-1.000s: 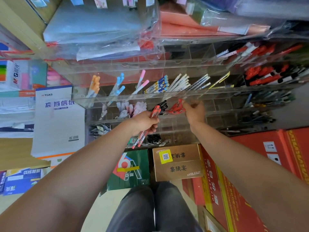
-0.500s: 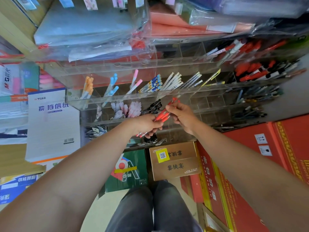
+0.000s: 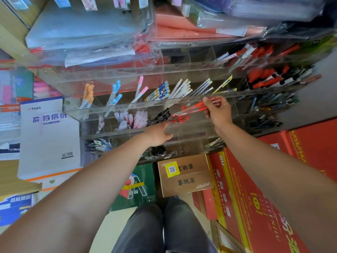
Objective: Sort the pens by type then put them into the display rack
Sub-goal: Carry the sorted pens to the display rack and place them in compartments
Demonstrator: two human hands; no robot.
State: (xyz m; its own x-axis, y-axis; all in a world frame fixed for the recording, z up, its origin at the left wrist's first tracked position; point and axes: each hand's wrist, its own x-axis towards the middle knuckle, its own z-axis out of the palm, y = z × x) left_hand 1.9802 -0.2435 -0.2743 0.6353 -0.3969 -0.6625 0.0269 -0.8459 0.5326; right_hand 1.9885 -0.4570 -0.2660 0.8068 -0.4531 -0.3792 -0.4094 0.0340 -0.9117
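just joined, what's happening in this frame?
A person is stocking a clear display rack with pens. The right hand grips a bunch of red pens in front of the rack's middle row. The left hand holds nothing, fingers straight, reaching toward that row near the black pens.

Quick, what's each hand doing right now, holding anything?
Left hand: open, holding nothing.
Right hand: grips a bunch of red pens.
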